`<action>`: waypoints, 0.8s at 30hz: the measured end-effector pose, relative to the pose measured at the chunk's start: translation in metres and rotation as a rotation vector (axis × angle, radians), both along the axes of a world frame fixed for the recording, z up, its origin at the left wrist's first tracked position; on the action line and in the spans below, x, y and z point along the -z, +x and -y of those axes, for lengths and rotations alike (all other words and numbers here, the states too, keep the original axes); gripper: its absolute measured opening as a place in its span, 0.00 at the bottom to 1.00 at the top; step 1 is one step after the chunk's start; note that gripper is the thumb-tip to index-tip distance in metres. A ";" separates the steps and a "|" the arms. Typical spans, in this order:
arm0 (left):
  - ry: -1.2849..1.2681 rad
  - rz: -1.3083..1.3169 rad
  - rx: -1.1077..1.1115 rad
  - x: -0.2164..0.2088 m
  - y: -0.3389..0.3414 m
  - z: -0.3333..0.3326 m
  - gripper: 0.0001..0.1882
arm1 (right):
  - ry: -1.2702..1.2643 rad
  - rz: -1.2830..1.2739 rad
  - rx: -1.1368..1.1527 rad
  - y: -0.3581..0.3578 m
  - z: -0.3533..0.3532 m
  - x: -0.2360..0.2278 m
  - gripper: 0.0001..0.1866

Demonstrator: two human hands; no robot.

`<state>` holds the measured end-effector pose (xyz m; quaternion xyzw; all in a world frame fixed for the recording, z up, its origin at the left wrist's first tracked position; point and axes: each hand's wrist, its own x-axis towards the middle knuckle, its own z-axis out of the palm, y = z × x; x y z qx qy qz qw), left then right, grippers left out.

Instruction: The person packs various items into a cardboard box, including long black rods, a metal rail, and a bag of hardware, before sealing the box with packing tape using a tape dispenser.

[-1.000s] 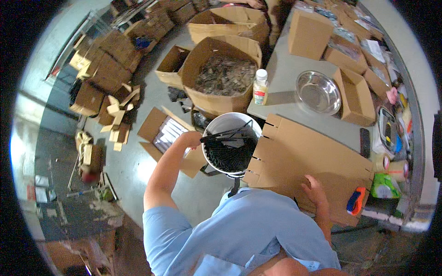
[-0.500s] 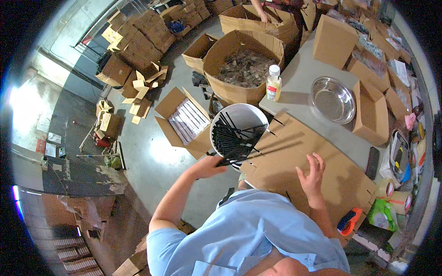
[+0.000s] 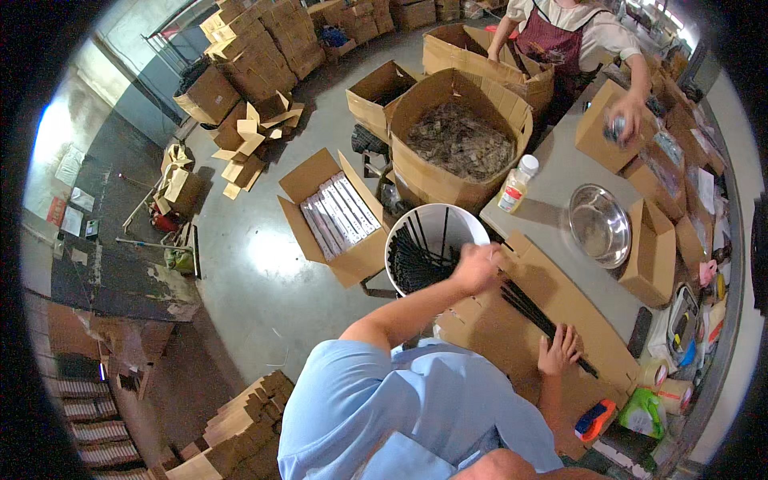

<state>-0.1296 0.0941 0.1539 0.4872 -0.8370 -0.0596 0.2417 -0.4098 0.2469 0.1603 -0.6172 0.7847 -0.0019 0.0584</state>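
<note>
Grey table; cardboard sheet flat over its near end. White bucket just left of sheet. Black rods: several lie slantwise on sheet, others lean in bucket. Left hand at far end of loose ones, fingers curled, pinch cannot be told. Right hand across their nearer part, fingers slightly spread.

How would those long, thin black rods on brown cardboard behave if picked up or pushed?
The long, thin black rods seem fairly stiff, since they look straight. Being so slender, each is likely light. Pushed, they may spread apart, lying side by side on the flat brown cardboard sheet with no visible tie.
</note>
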 end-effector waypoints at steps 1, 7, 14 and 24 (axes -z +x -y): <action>0.106 -0.124 -0.144 -0.010 0.029 0.015 0.16 | 0.046 -0.029 0.067 0.001 -0.005 0.002 0.31; 0.392 -0.427 -1.314 0.133 0.268 0.056 0.17 | 0.120 -0.172 0.148 0.013 -0.017 0.034 0.31; 0.782 -0.502 -1.468 0.206 0.301 0.098 0.18 | -0.065 -0.132 0.191 0.021 -0.038 0.045 0.31; 0.783 -1.100 -1.466 0.273 0.369 0.088 0.10 | 0.178 -0.029 0.336 0.036 -0.009 0.026 0.33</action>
